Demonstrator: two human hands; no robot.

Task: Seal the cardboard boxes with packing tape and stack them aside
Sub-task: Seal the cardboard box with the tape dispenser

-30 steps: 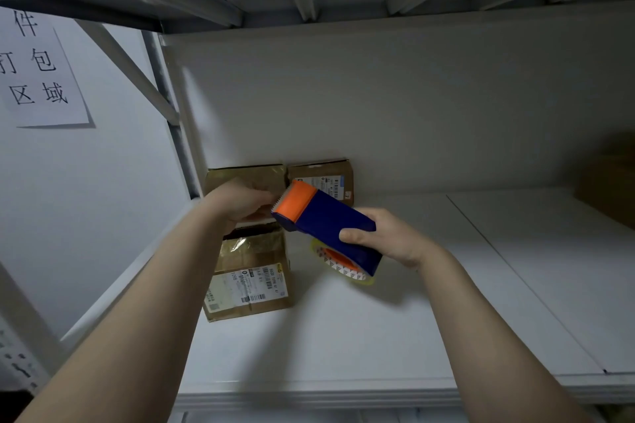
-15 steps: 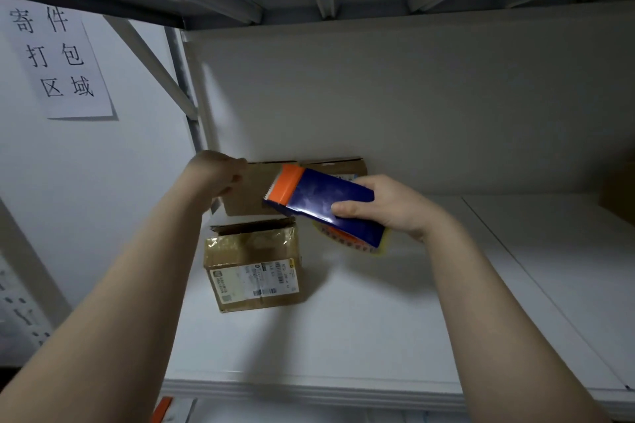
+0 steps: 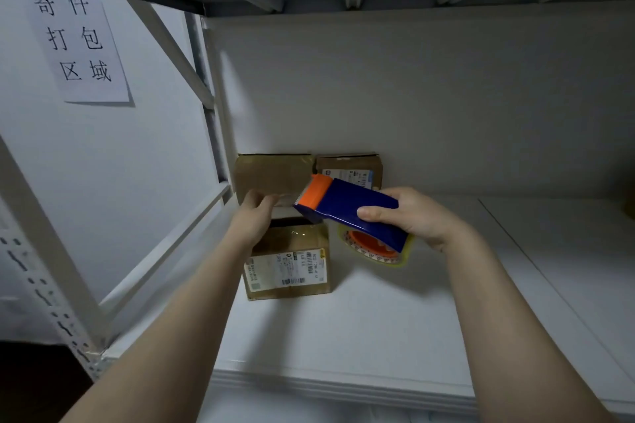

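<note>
Right hand (image 3: 415,216) wrapped around blue tape gun (image 3: 357,209), left hand (image 3: 256,216) touching far left box (image 3: 271,175), grip unclear, labelled box (image 3: 288,264) nearer.

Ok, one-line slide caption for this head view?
Right hand grips blue-and-orange tape dispenser; left hand grips rear brown cardboard box on white shelf.

Three cardboard boxes (image 3: 292,268) on the shelf (image 3: 378,319), folks! One blue-and-orange tape dispenser (image 3: 350,209), carrying one tape roll (image 3: 374,252). And one paper sign (image 3: 77,41) on the wall.
</note>
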